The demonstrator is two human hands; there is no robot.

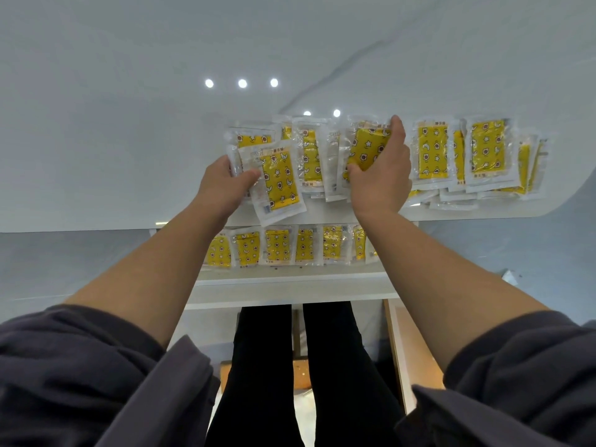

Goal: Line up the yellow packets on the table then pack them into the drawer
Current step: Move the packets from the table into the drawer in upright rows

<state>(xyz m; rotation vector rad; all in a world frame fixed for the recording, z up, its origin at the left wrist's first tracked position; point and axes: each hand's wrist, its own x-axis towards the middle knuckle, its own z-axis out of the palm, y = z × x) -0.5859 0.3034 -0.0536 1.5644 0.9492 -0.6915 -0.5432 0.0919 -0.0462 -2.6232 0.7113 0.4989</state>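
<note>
Several yellow packets in clear wrappers lie in an overlapping row (429,154) on the white table (129,156) near its front edge. My left hand (222,185) grips one tilted yellow packet (279,180) at the row's left end, thumb on top. My right hand (382,175) is closed on another yellow packet (367,150) in the middle of the row, fingers over its far edge. Below the table edge, the open drawer (290,282) holds several yellow packets (277,245) standing side by side in a row.
The table's front edge runs across the middle of the view and curves away at the right. The white drawer front juts toward my legs (309,366). A wooden panel (416,350) stands at the lower right. Grey floor lies on both sides.
</note>
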